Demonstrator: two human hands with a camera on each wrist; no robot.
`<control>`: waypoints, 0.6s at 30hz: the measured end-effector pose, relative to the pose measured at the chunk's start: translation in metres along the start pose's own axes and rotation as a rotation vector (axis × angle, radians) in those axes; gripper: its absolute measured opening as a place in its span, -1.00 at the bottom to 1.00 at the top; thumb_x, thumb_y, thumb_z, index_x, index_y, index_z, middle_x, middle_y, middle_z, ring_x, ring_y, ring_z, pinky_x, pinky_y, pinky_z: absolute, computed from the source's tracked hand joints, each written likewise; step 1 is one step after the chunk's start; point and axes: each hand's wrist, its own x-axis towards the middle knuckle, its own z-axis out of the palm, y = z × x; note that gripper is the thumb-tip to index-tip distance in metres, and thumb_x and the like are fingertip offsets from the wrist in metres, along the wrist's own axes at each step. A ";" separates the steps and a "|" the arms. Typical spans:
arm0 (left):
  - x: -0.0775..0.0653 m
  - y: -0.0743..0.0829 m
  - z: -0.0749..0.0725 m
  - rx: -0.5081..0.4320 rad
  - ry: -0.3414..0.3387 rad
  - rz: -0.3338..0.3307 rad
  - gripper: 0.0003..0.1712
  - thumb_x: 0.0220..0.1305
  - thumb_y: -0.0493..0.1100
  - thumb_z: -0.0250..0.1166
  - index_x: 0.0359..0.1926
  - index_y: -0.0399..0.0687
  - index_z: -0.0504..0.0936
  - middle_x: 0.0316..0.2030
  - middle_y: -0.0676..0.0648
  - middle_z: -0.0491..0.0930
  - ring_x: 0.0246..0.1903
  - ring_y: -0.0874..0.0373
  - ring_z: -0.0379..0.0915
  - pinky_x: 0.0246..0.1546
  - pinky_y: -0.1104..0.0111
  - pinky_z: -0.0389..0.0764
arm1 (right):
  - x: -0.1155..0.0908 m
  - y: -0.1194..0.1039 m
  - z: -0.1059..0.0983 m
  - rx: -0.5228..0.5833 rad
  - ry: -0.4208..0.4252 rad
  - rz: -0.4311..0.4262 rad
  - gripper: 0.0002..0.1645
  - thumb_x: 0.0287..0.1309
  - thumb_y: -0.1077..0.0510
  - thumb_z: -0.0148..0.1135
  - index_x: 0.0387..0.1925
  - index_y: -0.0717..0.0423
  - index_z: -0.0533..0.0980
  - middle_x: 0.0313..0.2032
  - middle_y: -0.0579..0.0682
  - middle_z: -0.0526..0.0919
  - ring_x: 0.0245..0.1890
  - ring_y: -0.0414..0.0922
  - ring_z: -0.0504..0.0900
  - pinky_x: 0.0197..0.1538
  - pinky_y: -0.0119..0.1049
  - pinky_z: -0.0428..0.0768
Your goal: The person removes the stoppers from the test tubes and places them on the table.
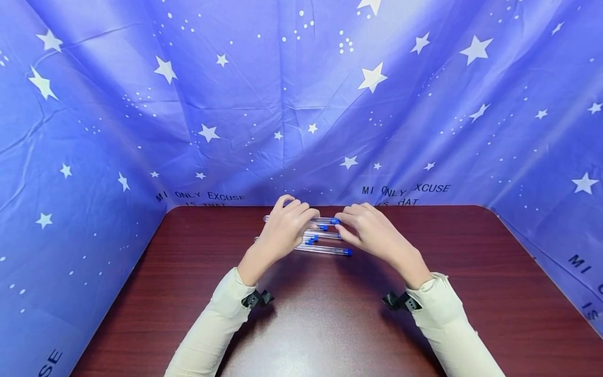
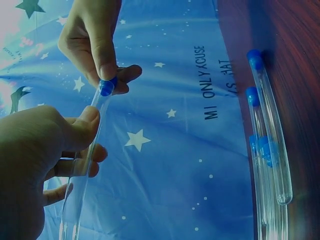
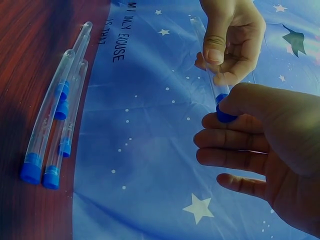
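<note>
Held up between both hands is a clear test tube (image 2: 77, 200) with a blue cap (image 2: 106, 87). My left hand (image 1: 287, 228) grips the tube's body between thumb and fingers. At the capped end, my right hand (image 1: 377, 233) pinches the blue cap between thumb and index finger, its other fingers spread out in the right wrist view. Below the hands, several more capped test tubes (image 3: 47, 117) lie side by side on the table, their blue caps toward the right in the head view. The left hand hides part of these tubes from the head camera.
The dark red wooden table (image 1: 306, 324) reaches back to a blue cloth (image 1: 282, 104) printed with white stars and black lettering. This cloth hangs behind the table and along both sides. Black wrist cameras sit at the left cuff (image 1: 231, 293) and right cuff (image 1: 438, 298).
</note>
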 end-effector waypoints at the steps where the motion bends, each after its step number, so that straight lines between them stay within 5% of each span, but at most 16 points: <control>1: 0.000 0.000 0.000 0.003 0.001 -0.001 -0.87 0.28 -0.20 0.40 -0.15 0.02 0.72 -0.32 0.07 0.70 -0.23 0.14 0.61 0.16 0.17 0.49 | 0.000 0.000 0.000 -0.001 0.002 -0.002 -0.83 0.18 0.19 0.29 -0.26 0.22 0.66 -0.44 -0.01 0.61 -0.41 -0.06 0.55 -0.17 -0.11 0.57; 18: 0.001 -0.001 -0.002 0.048 0.035 0.005 -0.91 0.33 -0.16 0.35 -0.24 0.00 0.77 -0.42 0.07 0.73 -0.35 0.14 0.56 0.19 0.15 0.47 | 0.002 -0.003 0.004 -0.033 0.062 -0.035 -0.86 0.09 0.25 0.36 -0.29 0.24 0.64 -0.50 -0.01 0.54 -0.44 -0.04 0.52 -0.22 -0.14 0.55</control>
